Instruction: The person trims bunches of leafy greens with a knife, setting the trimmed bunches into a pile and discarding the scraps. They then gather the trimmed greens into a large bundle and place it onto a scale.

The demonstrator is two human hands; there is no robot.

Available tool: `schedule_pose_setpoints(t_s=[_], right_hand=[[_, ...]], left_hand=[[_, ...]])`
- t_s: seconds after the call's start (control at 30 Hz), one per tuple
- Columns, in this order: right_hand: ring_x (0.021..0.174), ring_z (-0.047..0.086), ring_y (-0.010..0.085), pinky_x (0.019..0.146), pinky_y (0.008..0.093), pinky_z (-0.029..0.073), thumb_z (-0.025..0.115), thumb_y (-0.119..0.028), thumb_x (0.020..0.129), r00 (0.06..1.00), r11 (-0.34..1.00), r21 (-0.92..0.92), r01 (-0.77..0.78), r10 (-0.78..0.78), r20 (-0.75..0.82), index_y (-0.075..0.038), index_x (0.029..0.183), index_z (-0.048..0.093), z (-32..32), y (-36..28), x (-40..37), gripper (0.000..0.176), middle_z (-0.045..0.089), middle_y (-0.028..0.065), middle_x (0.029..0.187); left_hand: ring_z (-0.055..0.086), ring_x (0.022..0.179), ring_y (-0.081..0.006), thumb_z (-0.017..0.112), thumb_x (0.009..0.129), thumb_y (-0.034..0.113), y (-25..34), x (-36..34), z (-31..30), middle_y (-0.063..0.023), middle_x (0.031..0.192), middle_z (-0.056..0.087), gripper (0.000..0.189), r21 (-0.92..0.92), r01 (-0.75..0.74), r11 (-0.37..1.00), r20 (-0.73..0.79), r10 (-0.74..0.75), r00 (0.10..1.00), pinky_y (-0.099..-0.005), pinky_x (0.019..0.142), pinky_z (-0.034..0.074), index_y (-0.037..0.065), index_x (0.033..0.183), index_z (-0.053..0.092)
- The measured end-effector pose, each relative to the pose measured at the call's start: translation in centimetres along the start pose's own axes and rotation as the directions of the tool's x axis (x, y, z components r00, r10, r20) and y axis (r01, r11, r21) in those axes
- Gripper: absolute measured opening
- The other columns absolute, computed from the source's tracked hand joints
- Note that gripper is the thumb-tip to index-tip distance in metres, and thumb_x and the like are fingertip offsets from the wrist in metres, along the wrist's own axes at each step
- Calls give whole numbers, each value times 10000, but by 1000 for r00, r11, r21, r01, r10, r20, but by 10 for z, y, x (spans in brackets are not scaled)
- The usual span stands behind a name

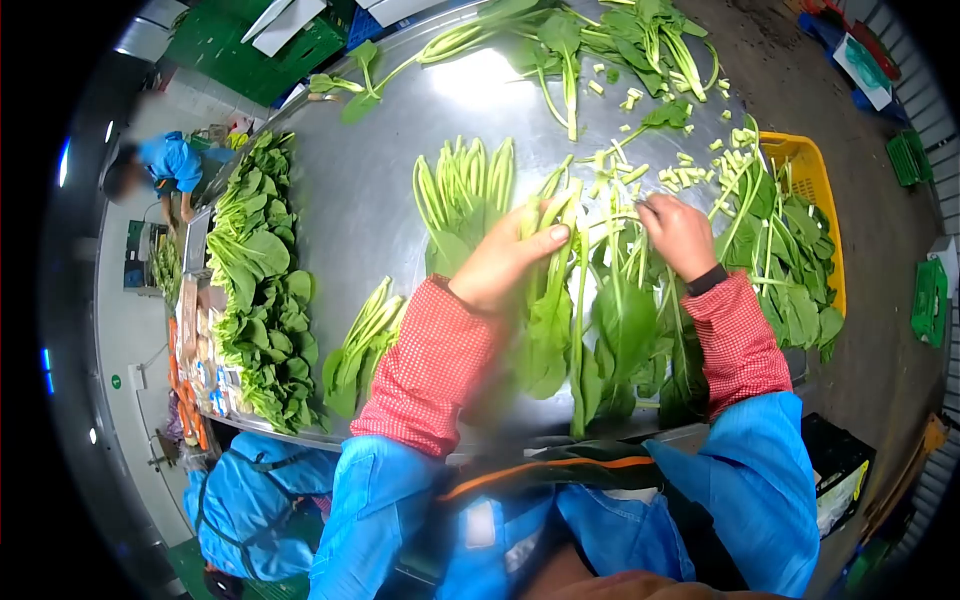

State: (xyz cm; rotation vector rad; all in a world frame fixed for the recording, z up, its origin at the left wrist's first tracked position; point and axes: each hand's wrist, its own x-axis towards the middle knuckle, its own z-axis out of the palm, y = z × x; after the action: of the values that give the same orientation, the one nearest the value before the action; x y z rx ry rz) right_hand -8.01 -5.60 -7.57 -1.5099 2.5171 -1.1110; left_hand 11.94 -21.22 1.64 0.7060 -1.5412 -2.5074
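My left hand is wrapped round several choy sum stalks, their leaves hanging toward me. Just to its right, my right hand is closed in a pinch at the stem ends of more choy sum; what its fingers hold is too small to make out. Cut stem pieces are scattered beyond that hand. Left of my left hand lies a bundle of choy sum with stems pointing away from me. A smaller bunch rests near my left sleeve.
Piled greens line the left side of the metal table. Loose stalks lie at the far edge. A yellow crate with greens stands at the right. One person in blue is at the far left, another nearer.
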Motion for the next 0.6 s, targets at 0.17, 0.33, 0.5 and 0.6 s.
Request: schedule_pose_setpoints(t_s=[0.17,0.33,0.5,0.6], right_hand=[[535,537,222,529,331,418,573,-272,908,952,860,412,-302,247,183,-5,907,634,1,-30,-6,274,574,123,624],[566,576,252,554,346,442,615,-296,875,935,907,287,-309,236,264,-8,904,637,37,-30,6,291,600,135,648],[649,625,329,606,387,476,633,-327,854,955,901,342,-268,203,214,-3,919,619,91,-35,20,331,628,166,698],[729,643,366,653,408,497,658,-362,823,936,910,233,-341,308,169,37,932,599,127,-30,48,417,642,222,755]], left_hand=[[603,967,-178,602,911,217,-26,-7,-16,-70,1058,609,369,-71,80,994,61,-76,995,-335,874,482,45,1217,485],[644,875,-276,569,903,255,11,-56,-56,-121,974,616,319,-189,-54,980,7,56,998,-424,819,518,62,1147,495],[596,632,-144,588,905,257,54,-105,-140,-27,774,583,259,632,164,758,-449,185,874,-271,595,491,69,1077,541],[643,725,-234,661,838,283,13,-114,-208,-74,854,637,330,841,538,-53,-454,471,756,-355,665,522,111,1112,592]])
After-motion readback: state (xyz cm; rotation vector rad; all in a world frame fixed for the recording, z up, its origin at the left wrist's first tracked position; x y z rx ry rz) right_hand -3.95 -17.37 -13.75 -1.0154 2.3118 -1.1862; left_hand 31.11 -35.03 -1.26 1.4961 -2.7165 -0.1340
